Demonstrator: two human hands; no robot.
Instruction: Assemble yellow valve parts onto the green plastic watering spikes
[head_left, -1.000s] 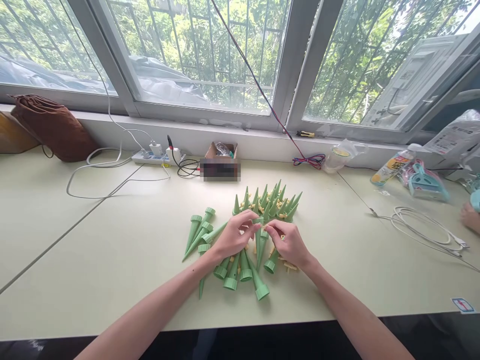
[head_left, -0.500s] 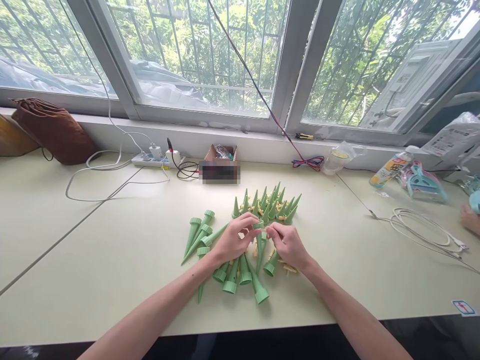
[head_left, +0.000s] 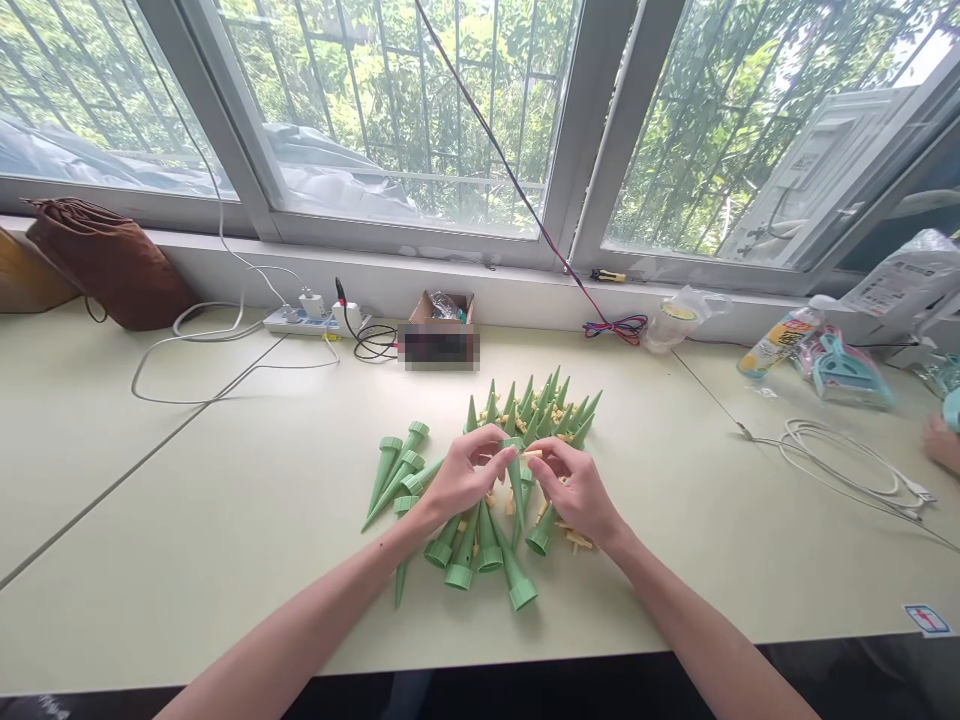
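Pale cream tabletop, middle: half-curled left hand pinches a light-green plastic cone, point down, while the right hand, fingers looser than a moment ago, holds a small pale-yellow stick-shaped piece just right of it, so the two look unjoined.

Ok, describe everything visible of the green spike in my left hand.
The green spike looks like pale plastic: a slim tapering cone with a wider collar on top. It is near upright, tip down, pinched near the collar by your left hand. Your right hand holds a cream piece beside it; whether they touch is unclear.
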